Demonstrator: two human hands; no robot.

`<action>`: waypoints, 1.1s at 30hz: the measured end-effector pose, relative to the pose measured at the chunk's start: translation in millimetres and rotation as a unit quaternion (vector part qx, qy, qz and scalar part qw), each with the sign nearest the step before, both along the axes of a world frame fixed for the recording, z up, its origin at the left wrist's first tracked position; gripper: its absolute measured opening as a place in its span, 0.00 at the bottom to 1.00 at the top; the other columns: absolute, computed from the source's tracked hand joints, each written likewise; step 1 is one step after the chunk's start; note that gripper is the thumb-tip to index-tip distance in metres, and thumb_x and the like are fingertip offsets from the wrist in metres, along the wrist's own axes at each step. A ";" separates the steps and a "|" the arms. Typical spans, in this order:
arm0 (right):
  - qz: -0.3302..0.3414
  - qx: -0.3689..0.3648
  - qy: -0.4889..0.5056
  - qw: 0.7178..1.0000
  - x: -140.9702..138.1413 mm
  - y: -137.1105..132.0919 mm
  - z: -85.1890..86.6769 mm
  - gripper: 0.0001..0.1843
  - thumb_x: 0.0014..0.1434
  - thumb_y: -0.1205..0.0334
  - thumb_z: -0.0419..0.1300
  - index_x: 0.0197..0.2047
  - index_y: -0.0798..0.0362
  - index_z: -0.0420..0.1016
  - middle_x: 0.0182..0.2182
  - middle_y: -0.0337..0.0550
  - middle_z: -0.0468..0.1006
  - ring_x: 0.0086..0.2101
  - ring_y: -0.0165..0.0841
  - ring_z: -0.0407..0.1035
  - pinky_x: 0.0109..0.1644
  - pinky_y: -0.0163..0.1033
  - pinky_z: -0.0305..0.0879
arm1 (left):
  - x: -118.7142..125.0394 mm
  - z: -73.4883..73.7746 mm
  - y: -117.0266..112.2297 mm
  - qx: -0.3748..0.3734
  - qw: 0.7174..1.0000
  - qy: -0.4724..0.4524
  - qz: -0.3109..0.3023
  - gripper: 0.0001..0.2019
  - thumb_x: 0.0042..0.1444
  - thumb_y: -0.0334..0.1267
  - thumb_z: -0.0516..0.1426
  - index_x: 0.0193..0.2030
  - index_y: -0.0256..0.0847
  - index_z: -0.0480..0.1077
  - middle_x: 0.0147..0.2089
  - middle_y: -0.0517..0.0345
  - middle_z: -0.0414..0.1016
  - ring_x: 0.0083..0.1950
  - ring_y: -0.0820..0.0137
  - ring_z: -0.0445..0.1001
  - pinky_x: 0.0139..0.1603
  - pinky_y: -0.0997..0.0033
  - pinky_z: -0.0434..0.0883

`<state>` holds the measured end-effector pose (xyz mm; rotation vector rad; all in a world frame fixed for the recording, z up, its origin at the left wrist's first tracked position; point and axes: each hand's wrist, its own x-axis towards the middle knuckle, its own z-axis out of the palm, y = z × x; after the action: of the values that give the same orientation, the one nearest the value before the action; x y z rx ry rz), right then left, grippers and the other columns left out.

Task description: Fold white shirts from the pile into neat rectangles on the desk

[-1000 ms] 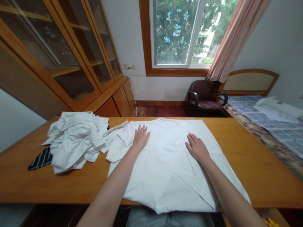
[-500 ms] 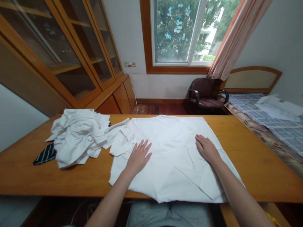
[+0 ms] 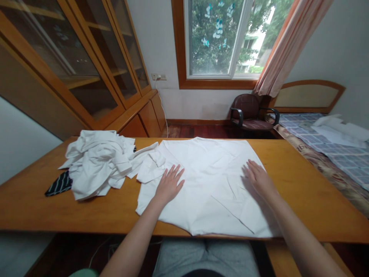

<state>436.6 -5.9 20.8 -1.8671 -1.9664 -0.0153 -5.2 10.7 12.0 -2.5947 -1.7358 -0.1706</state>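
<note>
A white garment [image 3: 201,181], which looks like a shirt, lies spread over the wooden table [image 3: 302,184] in front of me. My left hand [image 3: 170,182] rests flat on its left part, fingers spread. Over the right part hovers my right hand [image 3: 259,177], fingers stretched out and slightly blurred, with a shadow beneath it. Neither hand grips anything. At the garment's left, a sleeve-like white piece [image 3: 150,165] runs in folds toward a crumpled pile of white clothes [image 3: 98,165]. Dark lines, perhaps creases or openings, mark the garment's lower right.
Dark striped cloth [image 3: 59,184] pokes out from under the pile. Behind the table stand a glass-door cabinet [image 3: 115,73] at left and a brown armchair [image 3: 249,111]. A bed [image 3: 331,130] is at right. My legs [image 3: 204,257] are below the table's front edge.
My right hand has lifted off the garment and shifted to the right. My left hand stays on the cloth. The view has tilted slightly.
</note>
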 end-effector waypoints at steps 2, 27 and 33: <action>0.065 -0.002 0.012 0.998 -35.3 -6.1 -0.4 0.28 0.72 0.52 0.43 0.67 0.55 0.67 0.67 0.53 0.65 0.66 0.44 0.59 0.71 0.56 0.53 | -0.8 -1.6 3.8 0.016 1.000 0.000 -0.006 0.27 0.70 0.48 0.45 0.74 0.53 0.54 0.77 0.62 0.48 0.78 0.61 0.44 0.77 0.48 0.46; -0.036 -0.032 -0.116 0.992 46.3 -66.6 -40.5 0.31 0.71 0.49 0.42 0.67 0.57 0.65 0.68 0.55 0.63 0.67 0.47 0.57 0.68 0.60 0.56 | -7.4 -10.1 11.4 0.072 0.996 -0.044 -0.037 0.25 0.69 0.44 0.48 0.70 0.42 0.62 0.74 0.50 0.57 0.75 0.56 0.54 0.74 0.44 0.56; -0.056 0.017 -0.104 0.993 8.9 -51.1 -22.3 0.30 0.71 0.52 0.43 0.64 0.64 0.67 0.65 0.64 0.66 0.66 0.50 0.59 0.67 0.59 0.58 | -6.8 -10.5 10.2 0.089 0.990 -0.087 -0.059 0.21 0.68 0.37 0.47 0.64 0.35 0.68 0.71 0.45 0.64 0.72 0.59 0.61 0.72 0.51 0.61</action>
<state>445.5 -57.0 -1.5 -2.0229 -1.9766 -0.2851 -12.0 20.9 1.5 -2.6193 -1.5309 -0.5426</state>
